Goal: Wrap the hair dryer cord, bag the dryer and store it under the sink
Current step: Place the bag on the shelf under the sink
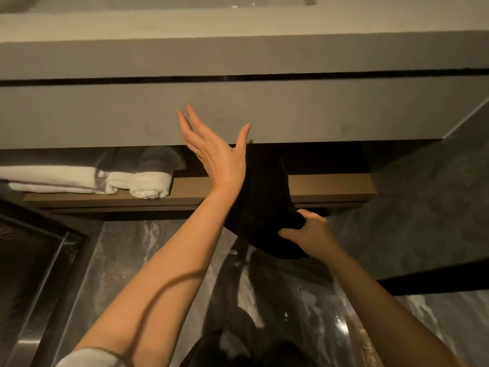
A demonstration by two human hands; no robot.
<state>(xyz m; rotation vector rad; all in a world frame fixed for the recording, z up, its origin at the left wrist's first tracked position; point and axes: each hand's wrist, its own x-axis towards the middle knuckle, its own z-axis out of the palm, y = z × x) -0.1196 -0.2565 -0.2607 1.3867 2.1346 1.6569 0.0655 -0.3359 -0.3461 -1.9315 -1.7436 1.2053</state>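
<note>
A black fabric bag (264, 197) reaches from the wooden shelf (330, 186) under the sink counter down past the shelf's front edge. Whatever it holds is hidden inside; no hair dryer or cord shows. My right hand (309, 231) grips the bag's lower end, just in front of the shelf edge. My left hand (214, 149) is raised with its fingers spread, empty, in front of the grey vanity front (344, 112) and just left of the bag's top.
Folded and rolled white towels (79, 178) lie on the left half of the shelf. A dark framed panel (34, 260) stands at the lower left. Glossy marble floor (127, 260) lies below, and a dark wall (436, 207) closes the right side.
</note>
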